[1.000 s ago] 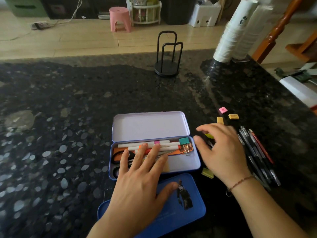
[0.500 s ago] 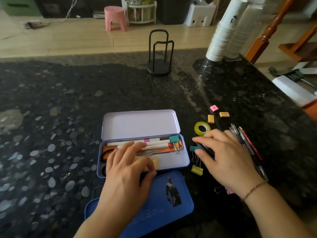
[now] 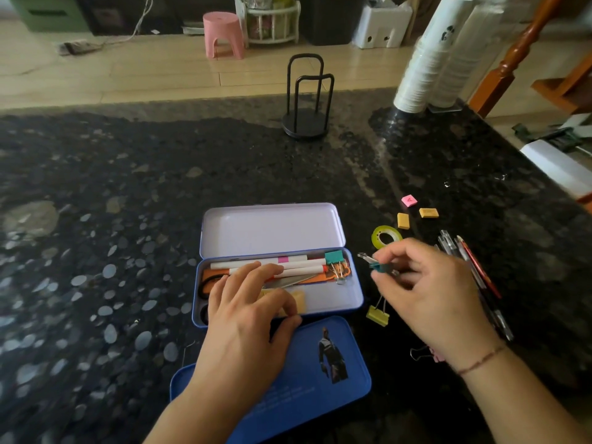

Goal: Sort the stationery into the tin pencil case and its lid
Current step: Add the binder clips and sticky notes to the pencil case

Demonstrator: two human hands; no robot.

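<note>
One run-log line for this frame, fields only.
left hand: fingers in open tin case, on its contents | right hand: pinching teal binder clip beside case | loose: yellow clip, tape roll, pens

Dark speckled stone countertop (image 3: 96,219) filled foreground. Black wire stand (image 3: 307,100) stood near its far edge. Beyond stand: pale wood floor (image 3: 128,75), pink stool (image 3: 223,35), white wire rack (image 3: 272,24). Right of stand: stacked white cups (image 3: 429,59), wooden post (image 3: 512,56).

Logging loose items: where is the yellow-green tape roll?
The yellow-green tape roll lies on the black counter, right of the open tin pencil case, just beyond the right hand.
</note>
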